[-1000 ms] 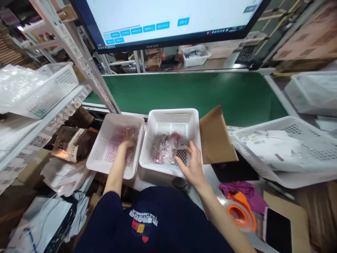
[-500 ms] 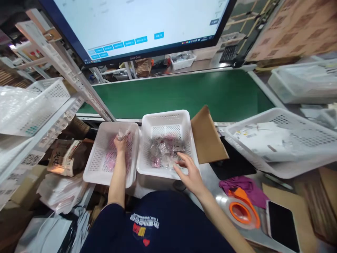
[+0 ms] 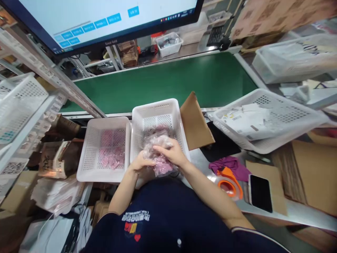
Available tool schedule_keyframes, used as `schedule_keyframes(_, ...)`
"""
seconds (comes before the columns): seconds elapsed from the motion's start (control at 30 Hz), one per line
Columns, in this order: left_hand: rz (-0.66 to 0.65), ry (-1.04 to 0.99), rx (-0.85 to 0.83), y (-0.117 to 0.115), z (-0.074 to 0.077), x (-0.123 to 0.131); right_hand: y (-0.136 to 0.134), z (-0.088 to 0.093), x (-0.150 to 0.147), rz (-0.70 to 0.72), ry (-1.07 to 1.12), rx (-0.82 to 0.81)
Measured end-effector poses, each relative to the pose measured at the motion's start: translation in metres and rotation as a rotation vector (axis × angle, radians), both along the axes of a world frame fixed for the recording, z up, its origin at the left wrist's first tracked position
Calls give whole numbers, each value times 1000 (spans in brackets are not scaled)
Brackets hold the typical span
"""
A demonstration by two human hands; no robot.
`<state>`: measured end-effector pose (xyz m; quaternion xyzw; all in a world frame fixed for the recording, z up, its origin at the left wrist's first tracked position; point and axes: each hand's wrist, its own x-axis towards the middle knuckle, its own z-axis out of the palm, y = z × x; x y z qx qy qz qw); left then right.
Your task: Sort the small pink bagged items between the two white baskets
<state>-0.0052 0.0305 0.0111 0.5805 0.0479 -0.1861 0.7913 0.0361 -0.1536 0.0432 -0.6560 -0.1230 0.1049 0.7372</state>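
Observation:
Both my hands meet over the near rim of the middle white basket [image 3: 155, 109]. My left hand [image 3: 140, 164] and my right hand [image 3: 171, 154] are closed on a clear plastic bag of small pink items [image 3: 159, 154], held between them just above the basket's front edge. More clear bags lie inside that basket. To its left stands a second white basket [image 3: 89, 147] with pink packets [image 3: 112, 158] on its bottom.
A green conveyor belt [image 3: 168, 80] runs behind the baskets under a large monitor [image 3: 100, 17]. A brown envelope [image 3: 195, 121] leans right of the middle basket. A big white basket of papers [image 3: 289, 112], an orange tape dispenser [image 3: 228, 182] and a phone [image 3: 260, 192] lie at right. Shelving stands at left.
My left hand left the left basket and came across to the middle one. Both hands now grip a bag lifted at the basket's near edge. The view shifted left and down.

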Motion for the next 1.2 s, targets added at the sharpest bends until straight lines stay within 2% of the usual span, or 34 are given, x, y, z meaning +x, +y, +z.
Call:
schedule_keyframes(0.1,32,84,-39,-3,-3,-2,1,-5,3,-464,-103,14)
schedule_keyframes(0.17,113,77,9,-4,-6,-2,-2,-11,17,-581,-238,-57)
schedule_keyframes(0.23,223,61,69,-5,-9,-1,-7,-21,33,-529,-274,-140)
schedule_keyframes(0.33,388,-37,85,-3,-12,-3,-9,-38,42,-257,14,-127)
schedule_keyframes(0.4,408,-102,33,-2,-13,-8,-4,-46,32,25,232,-61)
schedule_keyframes(0.47,353,-148,-19,0,-10,-13,2,-48,15,233,322,-10)
schedule_keyframes(0.53,310,-205,-34,9,-3,-18,5,-43,0,261,283,-14)
schedule_keyframes(0.6,336,-286,-17,29,4,-19,-1,-33,-5,141,164,-57)
schedule_keyframes(0.67,431,-355,104,64,9,-17,-13,-25,1,-23,48,-144)
schedule_keyframes(0.73,482,-295,503,107,6,-12,-26,-23,14,-162,5,-278)
schedule_keyframes(0.8,433,-81,981,145,-6,-6,-36,-26,25,-251,-23,-454)
schedule_keyframes(0.83,380,45,1149,159,-16,-4,-39,-31,28,-271,-51,-527)
schedule_keyframes(0.87,330,150,1246,169,-26,-2,-41,-36,29,-273,-81,-570)
schedule_keyframes(0.93,269,254,1305,175,-48,0,-41,-48,24,-228,-125,-565)
schedule_keyframes(1.03,207,251,1395,164,-73,-2,-37,-65,11,-153,-150,-488)
schedule_keyframes(1.1,219,192,1411,154,-80,-3,-34,-73,3,-141,-164,-475)
schedule_keyframes(1.2,317,112,1351,150,-82,0,-35,-75,-5,-102,-176,-477)
